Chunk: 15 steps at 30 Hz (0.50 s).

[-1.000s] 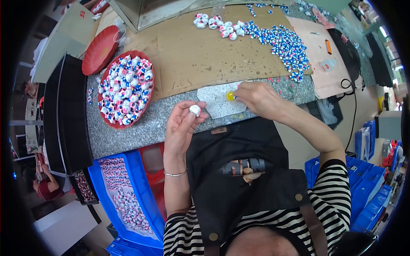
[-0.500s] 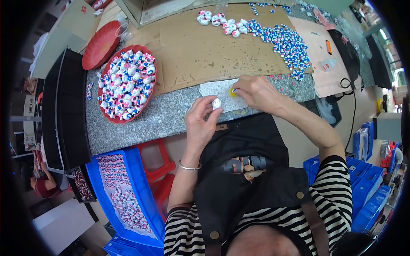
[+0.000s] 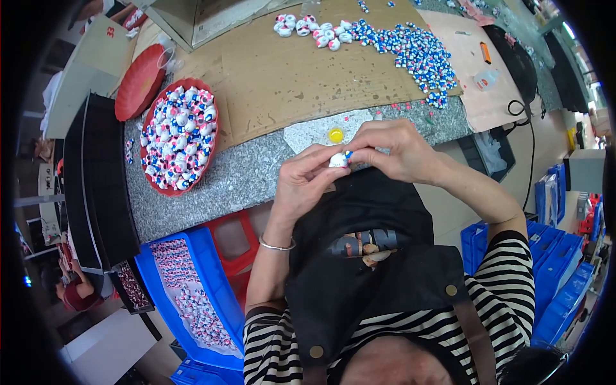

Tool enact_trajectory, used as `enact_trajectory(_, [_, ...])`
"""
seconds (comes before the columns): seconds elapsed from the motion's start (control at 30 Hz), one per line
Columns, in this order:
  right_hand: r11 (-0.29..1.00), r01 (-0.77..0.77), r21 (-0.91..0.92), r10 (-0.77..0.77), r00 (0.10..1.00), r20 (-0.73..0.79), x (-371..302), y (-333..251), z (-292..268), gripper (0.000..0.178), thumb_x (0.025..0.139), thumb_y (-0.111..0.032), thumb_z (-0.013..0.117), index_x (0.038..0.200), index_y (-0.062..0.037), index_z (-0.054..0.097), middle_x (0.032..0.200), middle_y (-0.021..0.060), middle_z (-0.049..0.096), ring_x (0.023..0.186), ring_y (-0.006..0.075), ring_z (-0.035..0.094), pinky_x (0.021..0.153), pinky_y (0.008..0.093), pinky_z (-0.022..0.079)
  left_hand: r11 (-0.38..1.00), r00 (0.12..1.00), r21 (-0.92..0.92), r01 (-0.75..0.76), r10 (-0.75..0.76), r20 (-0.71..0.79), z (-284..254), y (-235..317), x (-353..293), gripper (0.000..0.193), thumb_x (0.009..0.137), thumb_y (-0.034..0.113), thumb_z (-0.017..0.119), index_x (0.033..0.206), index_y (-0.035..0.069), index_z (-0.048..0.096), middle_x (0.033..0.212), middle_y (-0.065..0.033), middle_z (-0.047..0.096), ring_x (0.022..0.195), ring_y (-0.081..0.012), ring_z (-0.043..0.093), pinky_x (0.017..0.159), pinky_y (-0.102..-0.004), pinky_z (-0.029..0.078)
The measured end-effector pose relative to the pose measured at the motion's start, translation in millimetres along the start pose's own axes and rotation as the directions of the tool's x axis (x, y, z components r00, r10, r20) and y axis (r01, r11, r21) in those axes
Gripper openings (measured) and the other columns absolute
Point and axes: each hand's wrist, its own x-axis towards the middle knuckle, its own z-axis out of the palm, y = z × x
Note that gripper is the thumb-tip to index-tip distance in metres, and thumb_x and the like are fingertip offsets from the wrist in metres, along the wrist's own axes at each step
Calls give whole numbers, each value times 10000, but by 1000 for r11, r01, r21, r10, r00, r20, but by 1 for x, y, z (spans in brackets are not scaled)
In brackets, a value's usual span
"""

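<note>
Between its thumb and fingertips, my left hand (image 3: 298, 183) pinches a small rounded white figure piece (image 3: 337, 160) just in front of the table edge. My right hand (image 3: 404, 151) closes its fingertips on a tiny blue-and-white piece (image 3: 348, 155) and brings it against the white one's right side. Fingers partly cover both pieces. Just beyond them, a small round dab or shallow cup of yellow (image 3: 335, 135) sits on a pale speckled sheet (image 3: 301, 136).
A scalloped red dish (image 3: 217, 131) heaped with white, pink and blue figures stands left, beside another red dish (image 3: 138, 86). Cardboard (image 3: 276, 83) carries white pieces (image 3: 324, 35) and many blue-and-white bits (image 3: 417, 58). An orange cutter (image 3: 486, 52) and bottle (image 3: 486, 79) lie right. Below-left stands a blue crate (image 3: 218, 292).
My right hand has left the yellow spot and come toward me to meet my left hand. The blue-and-white piece now touches the white piece. The whole view has shifted slightly.
</note>
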Motion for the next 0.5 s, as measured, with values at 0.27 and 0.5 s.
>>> enact_trajectory(0.27, [970,240,-44,-244,961,-127,15,-6,22,90,796,-71,669,883,-55,685,731,111,616,676,311,628,593,379,490,973,970,8,230,-230,76,-19,18,-1,208,894,6,589,1085,-32,663,826,-49,619,693,-79,599,623,-210,492])
enact_trajectory(0.5, [992,120,-49,-127,971,-204,41,45,9,174,855,-95,649,1009,-18,670,901,121,663,821,288,654,725,346,522,821,946,567,58,137,-295,-91,56,7,189,855,-1,620,1042,-4,643,885,-58,614,793,-117,592,711,-252,488])
